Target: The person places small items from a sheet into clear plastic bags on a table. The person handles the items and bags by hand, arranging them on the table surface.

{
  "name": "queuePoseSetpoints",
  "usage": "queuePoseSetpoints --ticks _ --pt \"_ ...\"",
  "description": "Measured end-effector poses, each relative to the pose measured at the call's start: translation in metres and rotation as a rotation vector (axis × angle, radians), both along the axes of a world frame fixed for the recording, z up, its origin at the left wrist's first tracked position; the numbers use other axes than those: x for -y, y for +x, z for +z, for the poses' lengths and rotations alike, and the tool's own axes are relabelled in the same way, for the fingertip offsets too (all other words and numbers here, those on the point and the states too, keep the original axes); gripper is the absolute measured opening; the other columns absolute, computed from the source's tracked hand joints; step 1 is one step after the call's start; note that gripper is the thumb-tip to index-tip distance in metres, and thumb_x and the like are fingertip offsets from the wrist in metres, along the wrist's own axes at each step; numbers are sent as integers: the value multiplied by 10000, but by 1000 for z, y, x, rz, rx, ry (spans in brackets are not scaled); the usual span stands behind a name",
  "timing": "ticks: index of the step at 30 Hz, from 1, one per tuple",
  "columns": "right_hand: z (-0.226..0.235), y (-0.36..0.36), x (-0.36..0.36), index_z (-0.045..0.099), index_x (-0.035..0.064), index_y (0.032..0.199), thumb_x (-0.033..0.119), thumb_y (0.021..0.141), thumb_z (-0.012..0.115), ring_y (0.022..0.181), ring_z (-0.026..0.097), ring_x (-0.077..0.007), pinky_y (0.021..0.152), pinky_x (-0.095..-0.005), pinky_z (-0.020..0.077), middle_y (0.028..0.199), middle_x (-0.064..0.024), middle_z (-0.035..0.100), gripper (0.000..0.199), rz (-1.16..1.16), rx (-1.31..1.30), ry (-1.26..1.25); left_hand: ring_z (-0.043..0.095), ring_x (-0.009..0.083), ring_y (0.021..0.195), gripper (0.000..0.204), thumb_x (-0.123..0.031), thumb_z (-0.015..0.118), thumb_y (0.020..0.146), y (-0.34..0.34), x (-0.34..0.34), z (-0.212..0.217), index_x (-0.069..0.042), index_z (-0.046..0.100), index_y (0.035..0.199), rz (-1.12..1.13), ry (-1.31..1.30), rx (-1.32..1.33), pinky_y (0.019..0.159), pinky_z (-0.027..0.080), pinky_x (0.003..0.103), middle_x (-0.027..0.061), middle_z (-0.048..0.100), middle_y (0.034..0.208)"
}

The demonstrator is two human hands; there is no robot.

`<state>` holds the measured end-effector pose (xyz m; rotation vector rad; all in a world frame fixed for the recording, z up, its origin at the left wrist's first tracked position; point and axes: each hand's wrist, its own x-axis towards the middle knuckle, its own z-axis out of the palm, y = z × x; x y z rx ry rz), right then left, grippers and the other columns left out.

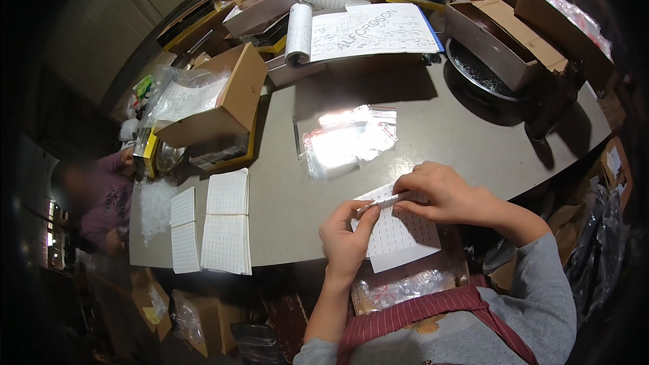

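A white sheet [404, 238] with rows of small dark marks lies at the table's near edge, its lower end hanging over. My left hand [346, 238] pinches the left part of its far edge between thumb and fingers. On the right part of that edge, the fingers of my right hand [439, 192] are closed too. Between the hands the edge looks folded or rolled into a narrow strip. Beyond them lies a pile of clear zip bags [348, 140], partly washed out by glare. To the left sit two banded stacks of similar sheets, a larger stack [226, 230] and a narrower one [184, 233].
A cardboard box [230, 91] stands at left, near small translucent pieces [155, 209]. A co-worker [105, 192] is at the far left. A paper pad [378, 37] rests among boxes behind. At right is a black round tray [476, 71]; a bagged-parts box [405, 289] sits below the edge.
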<state>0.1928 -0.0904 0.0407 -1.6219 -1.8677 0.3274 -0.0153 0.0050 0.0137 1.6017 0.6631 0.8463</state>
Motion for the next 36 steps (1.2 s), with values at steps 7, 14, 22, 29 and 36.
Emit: queuePoseSetpoints --ticks 7,14,22,29,36 --pt "-8 -14 -12 600 56 951 66 722 742 887 556 -354 786 -445 472 897 -134 582 270 63 -80 138 578 81 760 127 -76 751 903 3 2 -3 27 715 967 15 115 -52 691 470 246 32 668 794" --pt "0 -24 -11 598 22 1023 11 751 741 919 578 -349 798 -425 490 961 -149 598 307 17 -33 188 567 74 766 173 -124 758 907 3 0 -5 27 715 980 9 16 -123 690 468 247 24 652 785" --pt "10 12 -14 670 3 1132 105 858 693 980 685 -235 887 -365 546 1067 -138 697 293 -68 -383 35 595 87 786 173 -68 753 909 -9 -12 -10 28 730 1051 17 -69 29 699 476 229 23 677 846" --pt "11 24 -10 679 -7 1113 249 842 803 877 615 -161 757 -307 484 946 -93 690 393 -75 -557 -430 637 96 787 145 42 736 884 -13 -8 0 40 724 1029 -111 -265 126 687 513 214 51 697 899" --pt "-7 18 -10 677 -22 1097 186 857 795 869 638 -139 762 -288 495 940 -74 698 339 -20 -836 -354 655 118 833 124 59 739 871 -20 -11 0 43 733 994 -135 -213 107 724 528 240 45 693 933"
